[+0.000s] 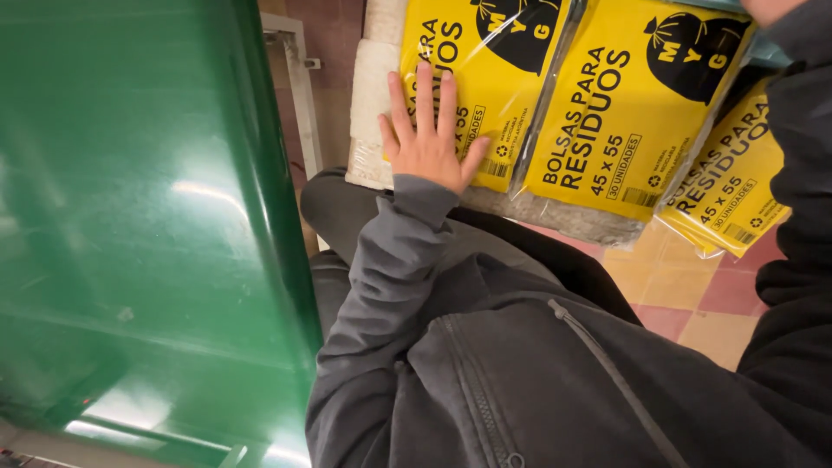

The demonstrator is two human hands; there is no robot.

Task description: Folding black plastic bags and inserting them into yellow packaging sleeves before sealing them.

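A: Left hand [426,139] grip apart, fingers spread flat, palm pressed on the leftmost yellow packet [490,78]. Clamped on nothing.

B: And the right hand [767,9]?

A: Barely seen at the top right corner, at the upper edge of the middle yellow packet [624,113]. Cannot tell the grip there, mostly cut off by the frame.

B: Placement of the packets?

A: 3 in a row, overlapping slightly, lying on a pale fibrous mat [555,217]. Third yellow packet [732,195] lowest, at the right, jutting past the mat over the tiled floor [685,295].

B: Surroundings?

A: Large green bin [130,217] filling the left side, glossy. Dark grey hooded jacket [520,364] across the lower middle, left sleeve reaching up to the wrist.
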